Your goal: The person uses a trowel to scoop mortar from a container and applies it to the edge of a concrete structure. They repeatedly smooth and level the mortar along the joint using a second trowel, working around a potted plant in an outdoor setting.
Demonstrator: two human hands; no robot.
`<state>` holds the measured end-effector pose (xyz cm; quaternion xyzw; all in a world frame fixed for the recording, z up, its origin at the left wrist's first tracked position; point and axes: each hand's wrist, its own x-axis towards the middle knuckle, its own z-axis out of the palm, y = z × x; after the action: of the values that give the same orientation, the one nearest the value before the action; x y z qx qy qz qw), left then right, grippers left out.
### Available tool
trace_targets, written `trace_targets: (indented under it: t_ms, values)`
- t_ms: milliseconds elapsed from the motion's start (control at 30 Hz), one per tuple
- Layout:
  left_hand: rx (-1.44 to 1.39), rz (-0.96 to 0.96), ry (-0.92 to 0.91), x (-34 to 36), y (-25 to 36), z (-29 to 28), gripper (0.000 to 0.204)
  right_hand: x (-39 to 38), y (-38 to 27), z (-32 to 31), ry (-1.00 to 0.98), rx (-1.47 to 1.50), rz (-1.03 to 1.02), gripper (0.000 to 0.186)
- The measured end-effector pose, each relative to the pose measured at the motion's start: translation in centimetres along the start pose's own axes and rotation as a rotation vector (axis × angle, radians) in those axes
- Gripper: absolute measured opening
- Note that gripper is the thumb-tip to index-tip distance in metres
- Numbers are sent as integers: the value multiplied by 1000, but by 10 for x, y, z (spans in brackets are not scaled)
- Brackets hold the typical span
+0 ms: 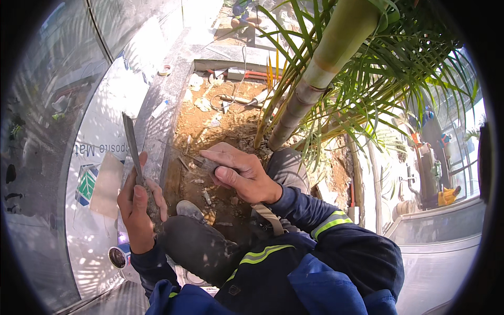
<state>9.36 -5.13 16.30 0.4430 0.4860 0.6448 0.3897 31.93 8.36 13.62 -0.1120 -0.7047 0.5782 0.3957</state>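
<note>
My left hand (139, 207) is closed around a long, narrow metal-bladed tool (132, 144), its flat grey blade pointing up and away past the fingers. The lower end of that tool shows below my fingers, rough and dirty. To the right, my right hand (239, 173) grips a thin-shafted hand tool (206, 164) by its grey handle. Its slender shaft points left toward the ledge; its exact kind is unclear. Both hands are held apart above a dirt bed (202, 131), in front of my bent knees.
A grey stone ledge (152, 121) borders the dirt on the left, with a tape roll (165, 69) on it. Thick palm stems (315, 73) and fronds lean over the right. A printed white sheet (94, 136) covers the left side. A round can (119, 256) stands near my left forearm. Another person (244, 13) is far ahead.
</note>
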Motion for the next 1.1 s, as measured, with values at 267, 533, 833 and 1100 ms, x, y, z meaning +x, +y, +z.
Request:
trace_targets:
  t_ms: [267, 533, 833, 1100]
  values:
    - [66, -67, -89, -6, 12, 43, 89, -7, -9, 37, 140, -140, -227, 52]
    - [-342, -181, -362, -17, -8, -4, 89, 9, -49, 12, 193, 662, 164, 39]
    - [-205, -411, -587, -35, -35, 95, 90, -33, -11, 37, -222, 341, -54, 49]
    - [-77, -257, -380, -8, -25, 76, 90, 4, -35, 20, 185, 696, 164, 52]
